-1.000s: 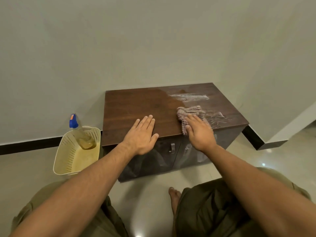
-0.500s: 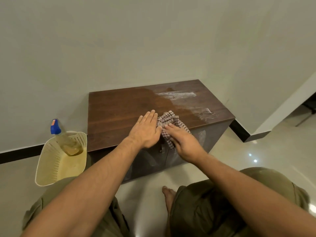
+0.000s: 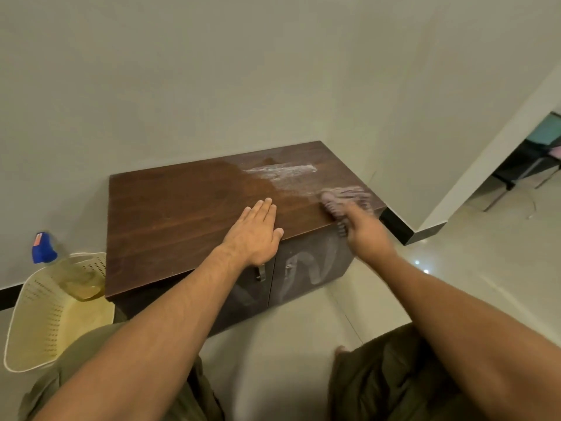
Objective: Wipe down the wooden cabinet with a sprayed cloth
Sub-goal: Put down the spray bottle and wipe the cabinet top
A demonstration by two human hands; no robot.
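right hand [image 3: 365, 235] pressing cloth [image 3: 344, 197] onto cabinet [image 3: 182, 214] top's right end, fingers blurred — cannot tell | left hand [image 3: 255, 232] bracing flat, fingers together | risk: cloth sliding off edge — white streaks [image 3: 280, 173] remaining

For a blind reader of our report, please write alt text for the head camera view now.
A person's right hand presses a checked cloth on the right end of a wooden cabinet top, near a whitish smear. The left hand lies flat on the front edge. A spray bottle stands in a cream basket at left.
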